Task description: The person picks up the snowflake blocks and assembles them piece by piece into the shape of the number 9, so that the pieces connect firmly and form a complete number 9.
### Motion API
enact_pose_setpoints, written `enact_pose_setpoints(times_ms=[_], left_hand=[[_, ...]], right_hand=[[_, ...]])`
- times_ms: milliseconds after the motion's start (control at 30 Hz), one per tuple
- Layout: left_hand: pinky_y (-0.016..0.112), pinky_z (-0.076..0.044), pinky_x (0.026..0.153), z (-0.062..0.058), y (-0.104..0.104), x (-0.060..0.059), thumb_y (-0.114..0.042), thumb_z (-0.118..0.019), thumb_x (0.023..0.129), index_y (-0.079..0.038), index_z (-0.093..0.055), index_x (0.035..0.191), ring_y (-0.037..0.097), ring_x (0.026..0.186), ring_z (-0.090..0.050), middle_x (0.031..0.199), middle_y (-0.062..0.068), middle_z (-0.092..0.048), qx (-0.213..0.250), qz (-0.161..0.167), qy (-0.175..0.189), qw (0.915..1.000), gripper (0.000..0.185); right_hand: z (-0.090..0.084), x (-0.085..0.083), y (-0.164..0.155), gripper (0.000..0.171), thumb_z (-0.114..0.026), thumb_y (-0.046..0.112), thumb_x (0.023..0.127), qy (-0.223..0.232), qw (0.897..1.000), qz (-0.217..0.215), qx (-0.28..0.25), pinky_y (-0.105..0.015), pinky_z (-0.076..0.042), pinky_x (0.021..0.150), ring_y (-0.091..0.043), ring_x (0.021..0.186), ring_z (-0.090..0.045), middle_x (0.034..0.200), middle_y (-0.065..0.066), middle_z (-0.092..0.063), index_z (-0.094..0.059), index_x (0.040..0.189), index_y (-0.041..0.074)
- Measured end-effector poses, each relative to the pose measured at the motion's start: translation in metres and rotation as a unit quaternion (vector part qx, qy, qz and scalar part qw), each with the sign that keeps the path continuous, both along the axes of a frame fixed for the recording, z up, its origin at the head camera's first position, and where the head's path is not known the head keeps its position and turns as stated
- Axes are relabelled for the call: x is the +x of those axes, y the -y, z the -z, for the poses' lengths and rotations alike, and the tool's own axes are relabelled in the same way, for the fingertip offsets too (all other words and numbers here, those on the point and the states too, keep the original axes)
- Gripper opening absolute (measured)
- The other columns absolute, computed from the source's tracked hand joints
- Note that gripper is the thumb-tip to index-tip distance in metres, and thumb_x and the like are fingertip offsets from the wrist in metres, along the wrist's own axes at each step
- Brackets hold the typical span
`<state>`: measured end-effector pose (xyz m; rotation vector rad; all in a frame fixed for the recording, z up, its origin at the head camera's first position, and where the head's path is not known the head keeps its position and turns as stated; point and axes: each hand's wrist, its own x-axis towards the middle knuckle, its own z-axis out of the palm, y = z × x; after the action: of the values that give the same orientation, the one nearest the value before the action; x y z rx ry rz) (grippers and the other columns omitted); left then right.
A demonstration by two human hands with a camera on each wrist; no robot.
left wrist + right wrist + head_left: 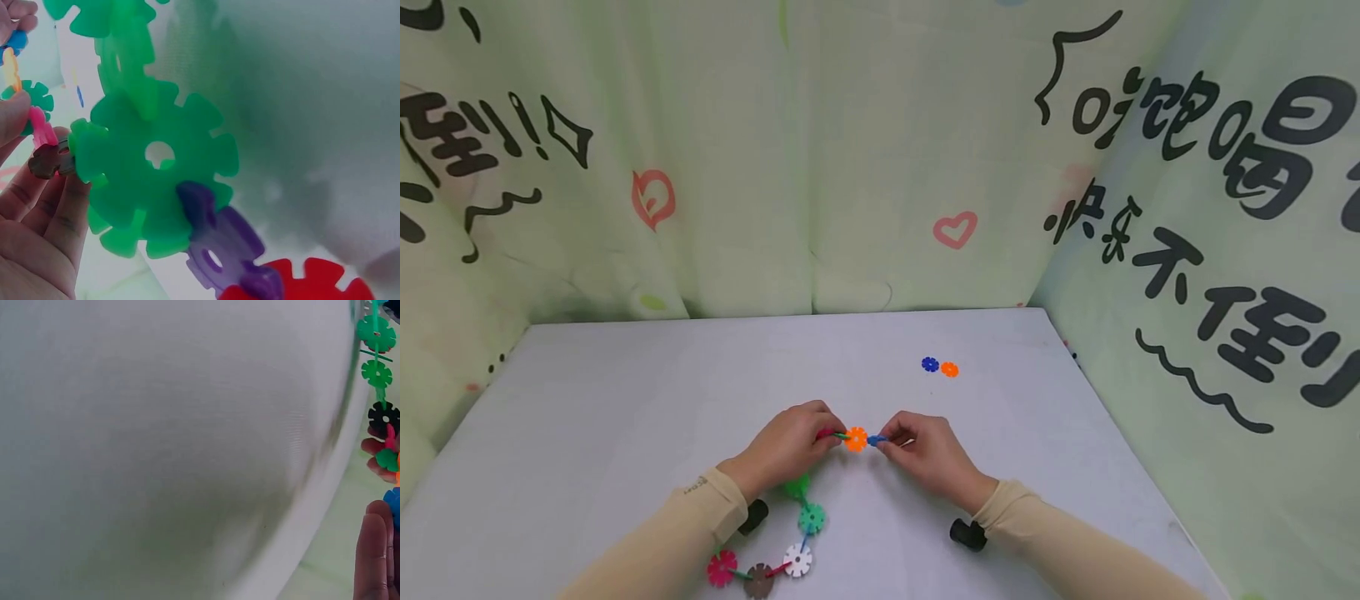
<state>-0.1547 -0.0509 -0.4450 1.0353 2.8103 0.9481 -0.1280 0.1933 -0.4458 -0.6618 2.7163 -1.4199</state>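
Note:
A chain of slotted plastic snowflake discs runs between both hands and hangs down below the left one. My left hand (pixel 793 442) pinches the chain by a pink disc (pixel 825 433) beside a green one. An orange disc (pixel 856 439) stands in the gap between the hands. At the chain's end, my right hand (pixel 934 454) pinches a blue disc (pixel 874 440) that touches the orange one. Lower down come a teal disc (pixel 812 518), a white disc (pixel 797 560), a brown disc (pixel 759 581) and a crimson disc (pixel 722 568). A purple disc (pixel 234 247) shows in the left wrist view.
Farther back on the white table (pixel 700 375) lie two loose discs, one dark blue (pixel 930 364) and one orange (pixel 950 369). Printed curtains (pixel 850 167) close off the back and sides. A black wrist device (pixel 968 534) sits under the right wrist.

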Motion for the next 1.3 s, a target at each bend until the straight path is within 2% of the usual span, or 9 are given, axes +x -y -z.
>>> enact_pose_setpoints(times_ms=[167, 333, 533, 767, 900, 1033, 1200, 1300], left_hand=[[0.029, -0.052, 0.077, 0.001, 0.000, -0.001, -0.013, -0.075, 0.091, -0.012, -0.077, 0.103, 0.011, 0.083, -0.059, 0.096, -0.006, -0.063, 0.004, 0.008, 0.003, 1.0000, 0.013], [0.028, -0.052, 0.074, 0.000, -0.001, 0.000, -0.014, -0.077, 0.089, -0.012, -0.080, 0.101, 0.011, 0.080, -0.059, 0.092, -0.006, -0.062, -0.002, 0.011, -0.023, 0.9997, 0.012], [0.029, -0.053, 0.075, 0.001, -0.003, 0.001, -0.014, -0.077, 0.088, -0.010, -0.080, 0.099, 0.013, 0.081, -0.061, 0.093, -0.004, -0.064, -0.008, 0.010, -0.048, 0.9987, 0.012], [0.027, -0.053, 0.073, 0.003, -0.001, -0.001, -0.007, -0.077, 0.087, -0.007, -0.079, 0.098, 0.012, 0.081, -0.065, 0.090, -0.004, -0.068, 0.032, 0.017, -0.057, 0.9977, 0.011], [0.029, -0.054, 0.075, 0.001, 0.001, -0.002, -0.008, -0.077, 0.087, -0.008, -0.079, 0.098, 0.013, 0.082, -0.064, 0.091, -0.004, -0.068, 0.016, 0.013, -0.059, 0.9981, 0.012], [0.032, -0.054, 0.078, -0.001, 0.002, -0.001, -0.010, -0.077, 0.088, -0.009, -0.078, 0.100, 0.014, 0.083, -0.063, 0.094, -0.004, -0.067, -0.005, 0.002, -0.028, 0.9996, 0.012], [0.031, -0.052, 0.078, -0.002, 0.001, 0.000, -0.016, -0.078, 0.087, -0.012, -0.074, 0.113, 0.012, 0.083, -0.058, 0.101, -0.004, -0.063, -0.010, -0.002, 0.010, 0.9999, 0.027], [0.029, -0.051, 0.072, -0.002, -0.001, 0.000, -0.022, -0.082, 0.084, -0.014, -0.072, 0.116, 0.010, 0.078, -0.055, 0.099, -0.005, -0.061, -0.024, -0.003, 0.005, 0.9997, 0.034]], right_hand=[[0.002, 0.001, 0.001, 0.011, -0.077, 0.003, 0.086, -0.036, 0.999, -0.012, 0.024, -0.023, -0.056, 0.071, -0.004, 0.077, -0.068, 0.087, 0.000, -0.073, -0.072, 0.091, 0.011], [0.003, 0.003, 0.005, 0.012, -0.080, 0.001, 0.083, -0.080, 0.996, -0.009, 0.042, -0.022, -0.056, 0.068, -0.001, 0.073, -0.067, 0.085, 0.001, -0.073, -0.075, 0.089, 0.010], [0.006, 0.007, 0.007, 0.014, -0.082, -0.002, 0.079, -0.111, 0.993, 0.007, 0.027, -0.021, -0.055, 0.065, -0.001, 0.069, -0.066, 0.082, 0.000, -0.073, -0.076, 0.089, 0.006], [0.007, 0.003, 0.011, 0.015, -0.083, -0.003, 0.078, -0.148, 0.989, 0.012, 0.005, -0.020, -0.055, 0.063, 0.000, 0.069, -0.066, 0.081, 0.002, -0.073, -0.076, 0.089, 0.006], [0.005, 0.000, 0.014, 0.015, -0.083, -0.001, 0.079, -0.132, 0.991, 0.000, 0.016, -0.020, -0.055, 0.065, 0.000, 0.070, -0.066, 0.083, 0.005, -0.073, -0.076, 0.090, 0.008], [0.005, 0.000, 0.014, 0.015, -0.082, 0.002, 0.082, -0.101, 0.995, -0.011, 0.024, -0.021, -0.055, 0.068, 0.000, 0.073, -0.067, 0.085, 0.006, -0.072, -0.075, 0.092, 0.009], [0.004, -0.003, 0.013, 0.015, -0.082, 0.005, 0.082, -0.079, 0.997, 0.008, 0.026, -0.022, -0.056, 0.069, -0.001, 0.074, -0.067, 0.084, 0.009, -0.071, -0.073, 0.092, 0.012], [0.005, -0.005, 0.013, 0.015, -0.082, 0.005, 0.082, -0.066, 0.997, 0.014, 0.023, -0.022, -0.055, 0.071, -0.002, 0.075, -0.067, 0.084, 0.009, -0.071, -0.073, 0.092, 0.012]])
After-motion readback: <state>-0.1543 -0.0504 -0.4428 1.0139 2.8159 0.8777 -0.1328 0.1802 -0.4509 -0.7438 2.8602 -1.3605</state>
